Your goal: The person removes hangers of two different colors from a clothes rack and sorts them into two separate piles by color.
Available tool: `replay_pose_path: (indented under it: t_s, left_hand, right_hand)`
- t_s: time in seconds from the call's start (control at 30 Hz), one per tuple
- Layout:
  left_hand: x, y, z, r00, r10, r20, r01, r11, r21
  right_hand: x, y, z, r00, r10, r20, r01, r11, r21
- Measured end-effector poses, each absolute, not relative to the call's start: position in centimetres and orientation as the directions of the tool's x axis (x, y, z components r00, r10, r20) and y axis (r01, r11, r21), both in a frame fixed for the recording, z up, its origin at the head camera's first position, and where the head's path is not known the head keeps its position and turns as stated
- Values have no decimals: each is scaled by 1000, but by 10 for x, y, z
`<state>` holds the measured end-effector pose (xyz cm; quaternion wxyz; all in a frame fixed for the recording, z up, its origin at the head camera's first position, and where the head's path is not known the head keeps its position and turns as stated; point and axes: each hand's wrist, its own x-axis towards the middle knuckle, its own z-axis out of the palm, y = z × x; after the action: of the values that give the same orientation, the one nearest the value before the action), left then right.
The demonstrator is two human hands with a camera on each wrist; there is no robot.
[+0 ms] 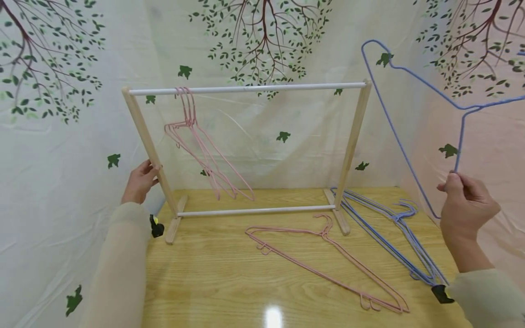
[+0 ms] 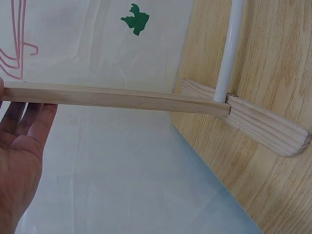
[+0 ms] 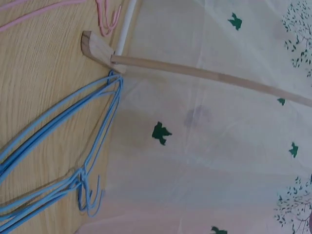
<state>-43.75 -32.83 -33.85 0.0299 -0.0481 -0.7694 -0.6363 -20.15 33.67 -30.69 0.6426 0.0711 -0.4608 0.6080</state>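
Observation:
My left hand (image 1: 141, 181) grips the left wooden post (image 2: 117, 99) of a hanger rack, with the fingers behind it in the left wrist view. Several pink hangers (image 1: 189, 123) hang from the white top rail (image 1: 246, 88), near its left end. On the right, my right hand (image 1: 469, 205) pinches a blue hanger (image 1: 428, 86) by the wire below its neck, held up in the air. One of its shoulders runs out of the head view at the right edge. The right wrist view does not show this held hanger.
Pink hangers (image 1: 301, 266) lie on the wooden table (image 1: 213, 282) in front of the rack. Several blue hangers (image 1: 385, 237) lie stacked at the right, against the rack's right foot (image 1: 338, 218). A printed curtain (image 1: 262, 150) stands close behind.

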Motion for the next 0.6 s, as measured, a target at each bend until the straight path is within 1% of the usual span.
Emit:
replay_pose_path:
  t_s: [0.13,0.17,0.2,0.23,0.4,0.47,0.53,0.6]
  left_hand:
    - [-439,-328,-339,-994,32,108,112,189,976]
    - [-439,-329,-339,-994,30,106,110,193,975]
    - [-439,-329,-339,-994,30,105,109,199,974]
    - [-439,-330,-339,-994,29,104,108,200,974]
    - [-439,-331,-340,-994,38,106,111,194,975]
    - [-439,-330,-339,-993,44,110,116,190,975]
    - [-438,-330,-339,-992,48,115,123,195,973]
    - [-438,-330,-339,-992,49,117,124,198,972]
  right_hand:
    - [-197,350,-313,-127,707,695,-781,361,-510]
    - [-196,353,-314,-132,714,688,-777,356,-519]
    - [-195,355,-316,-144,726,673,-772,343,-535]
    - [-194,358,-318,-149,727,670,-736,371,-566]
    - [-187,371,-335,-218,748,627,-522,453,-723]
    - [-184,376,-343,-241,739,629,-420,505,-754]
    - [-181,380,-351,-270,728,630,-362,530,-767]
    - [-177,384,-360,-313,721,618,-289,548,-785]
